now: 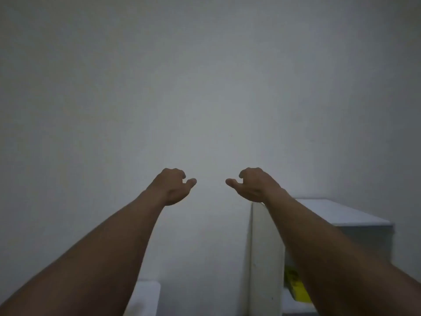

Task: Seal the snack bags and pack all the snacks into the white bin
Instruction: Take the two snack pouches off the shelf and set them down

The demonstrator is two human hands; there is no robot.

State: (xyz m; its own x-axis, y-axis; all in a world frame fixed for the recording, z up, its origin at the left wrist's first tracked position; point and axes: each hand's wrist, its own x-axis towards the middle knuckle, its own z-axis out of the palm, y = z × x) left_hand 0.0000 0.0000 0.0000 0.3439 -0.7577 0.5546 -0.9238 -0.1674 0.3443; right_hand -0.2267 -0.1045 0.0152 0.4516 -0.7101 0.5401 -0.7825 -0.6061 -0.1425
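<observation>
Both my arms reach straight out in front of a bare grey wall. My left hand (174, 187) hangs with fingers curled under and thumb pointing right, holding nothing. My right hand (251, 185) mirrors it, fingers curled and thumb pointing left, also with nothing in it. A yellow snack bag (295, 286) shows partly on a shelf at the lower right, behind my right forearm. A white rim, possibly the white bin (145, 295), peeks out at the bottom beside my left forearm. No other snacks are in view.
A white shelf unit (266, 258) stands at the lower right, with a flat top (337, 213) and an open compartment holding the yellow bag. The grey wall (205, 87) fills most of the view.
</observation>
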